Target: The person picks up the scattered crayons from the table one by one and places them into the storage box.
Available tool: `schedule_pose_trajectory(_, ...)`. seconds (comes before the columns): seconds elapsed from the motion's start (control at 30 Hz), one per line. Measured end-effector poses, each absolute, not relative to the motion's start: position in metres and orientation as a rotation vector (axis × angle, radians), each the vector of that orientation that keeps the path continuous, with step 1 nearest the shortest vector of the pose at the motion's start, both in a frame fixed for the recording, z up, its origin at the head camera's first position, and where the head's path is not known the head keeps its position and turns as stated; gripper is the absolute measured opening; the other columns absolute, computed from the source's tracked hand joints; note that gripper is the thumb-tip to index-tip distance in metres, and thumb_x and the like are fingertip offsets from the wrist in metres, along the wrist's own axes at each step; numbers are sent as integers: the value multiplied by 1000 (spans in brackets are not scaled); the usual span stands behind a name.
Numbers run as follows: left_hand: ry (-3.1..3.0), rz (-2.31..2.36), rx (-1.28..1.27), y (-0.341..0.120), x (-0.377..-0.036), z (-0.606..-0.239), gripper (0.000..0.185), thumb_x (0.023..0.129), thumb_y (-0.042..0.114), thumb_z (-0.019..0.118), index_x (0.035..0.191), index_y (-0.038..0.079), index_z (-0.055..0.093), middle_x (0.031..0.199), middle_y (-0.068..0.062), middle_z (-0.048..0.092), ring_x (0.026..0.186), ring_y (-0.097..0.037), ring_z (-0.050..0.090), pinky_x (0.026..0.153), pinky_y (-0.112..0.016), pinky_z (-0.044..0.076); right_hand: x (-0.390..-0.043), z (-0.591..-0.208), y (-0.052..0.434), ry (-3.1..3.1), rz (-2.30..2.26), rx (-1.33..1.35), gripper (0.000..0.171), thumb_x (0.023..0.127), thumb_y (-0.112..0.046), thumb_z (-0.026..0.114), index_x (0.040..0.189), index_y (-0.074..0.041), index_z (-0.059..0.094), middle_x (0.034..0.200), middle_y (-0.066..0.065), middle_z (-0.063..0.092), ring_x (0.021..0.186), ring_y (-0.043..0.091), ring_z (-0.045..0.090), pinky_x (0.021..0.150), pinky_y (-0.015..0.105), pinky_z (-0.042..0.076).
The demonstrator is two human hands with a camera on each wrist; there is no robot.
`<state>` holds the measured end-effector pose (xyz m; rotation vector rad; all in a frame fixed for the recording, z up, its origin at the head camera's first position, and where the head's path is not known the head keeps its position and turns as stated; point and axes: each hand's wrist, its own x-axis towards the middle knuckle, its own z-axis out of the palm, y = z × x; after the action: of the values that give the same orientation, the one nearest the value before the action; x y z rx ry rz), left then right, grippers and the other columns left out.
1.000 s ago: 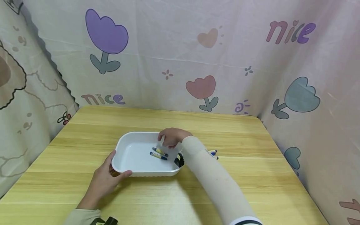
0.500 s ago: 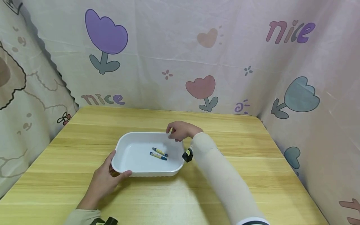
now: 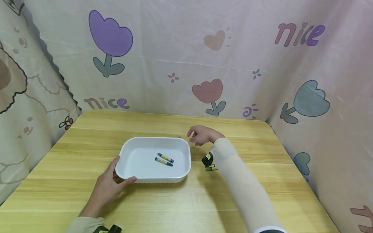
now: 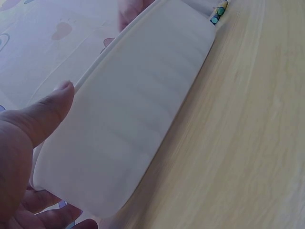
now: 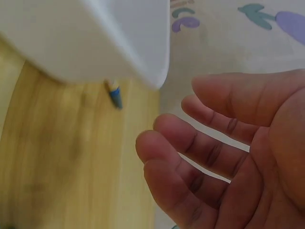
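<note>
Left hand [image 3: 109,187] grips the near-left rim of a smooth white rounded plastic tray [image 3: 128,150], thumb on top. Right hand [image 3: 202,135] hovers empty, fingers loosely curled, just beyond the tray's far-right corner. Two crayons [image 3: 164,159] lie inside; wood-grain table [image 3: 180,204] underneath.

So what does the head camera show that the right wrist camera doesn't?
Only the head view shows the two crayons lying inside the white tray, the left hand holding the tray's near left corner in its grip, and the flower-print cloth all round the table.

Only the right wrist view shows the palm side of the right hand, fingers loosely spread and holding nothing, and a blue-tipped crayon on the table beside the tray's outer corner.

Both show the white tray, the wooden table and the right hand.
</note>
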<state>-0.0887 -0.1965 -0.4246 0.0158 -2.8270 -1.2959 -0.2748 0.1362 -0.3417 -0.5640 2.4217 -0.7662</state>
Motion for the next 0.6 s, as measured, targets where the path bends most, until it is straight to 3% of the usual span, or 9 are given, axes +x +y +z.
schedule_pose_trajectory(0.37,-2818,-1301,8,-195,-89,-424,109,83,45,76,154,-3,8,140,-37,39,119,-48,51,95,-57,45,-275,-358,174,2434,-664,-409,31,95,-8,59,125,0,56,104,17,59,83,28,63,71,36,56)
schedule_pose_trajectory(0.47,-2816,-1301,10,-195,-90,-425,109,83,45,76,154,-2,8,141,-37,38,120,-48,51,95,-57,45,-274,-361,186,2436,-636,-404,31,92,-5,59,122,0,57,90,13,60,72,23,59,66,33,55)
schedule_pose_trajectory(0.6,-2815,-1308,14,-195,-91,-425,109,83,45,75,154,-1,8,140,-37,39,119,-48,51,95,-57,45,-273,-367,201,2416,-618,-397,32,88,-1,57,119,0,56,67,3,51,53,12,44,54,27,42)
